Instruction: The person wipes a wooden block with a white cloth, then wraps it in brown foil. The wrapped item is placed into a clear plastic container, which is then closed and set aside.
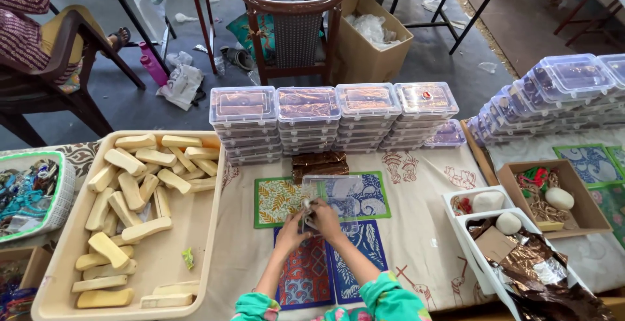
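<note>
Fingers of both hands pinched together on a small packet, left hand (291,224) and right hand (323,217) meeting at the near edge of the clear plastic box (332,197). Stacked lidded boxes (306,122) waited at twelve o'clock, beige bars in the tray (208,243) at nine, within easy reach.

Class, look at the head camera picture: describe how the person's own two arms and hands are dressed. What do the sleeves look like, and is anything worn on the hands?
Both forearms are bare. The left hand and right hand wear no gloves; any rings are too small to tell. The sleeves sit near the elbows: turquoise-green fabric with pink floral patches, loose and gathered.
</note>
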